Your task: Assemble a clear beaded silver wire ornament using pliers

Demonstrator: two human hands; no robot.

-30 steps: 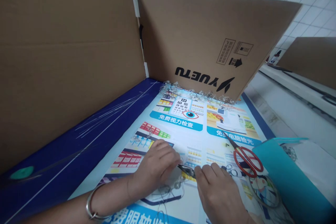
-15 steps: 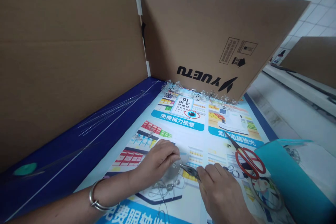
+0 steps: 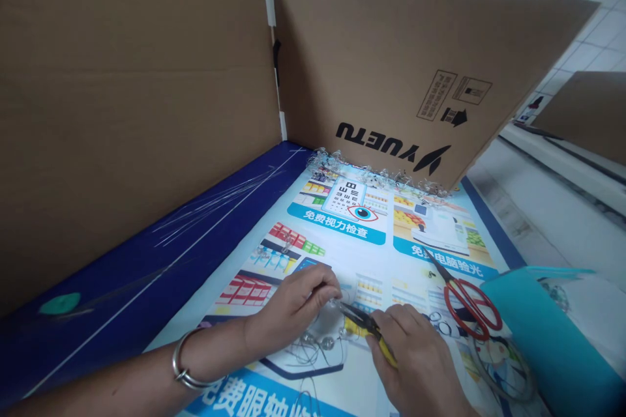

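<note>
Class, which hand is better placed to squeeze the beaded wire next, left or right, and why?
Probably the right hand: it holds yellow-handled pliers, whose tips reach the wire beside the left hand, which shows no tool.

l hand curled, palm down; r hand clenched, just beside it

Right hand grips yellow-handled needle-nose pliers, tips just beside left hand; tangled thin beaded wire lies below it; red-handled steel scissors lie beyond right hand.
</note>
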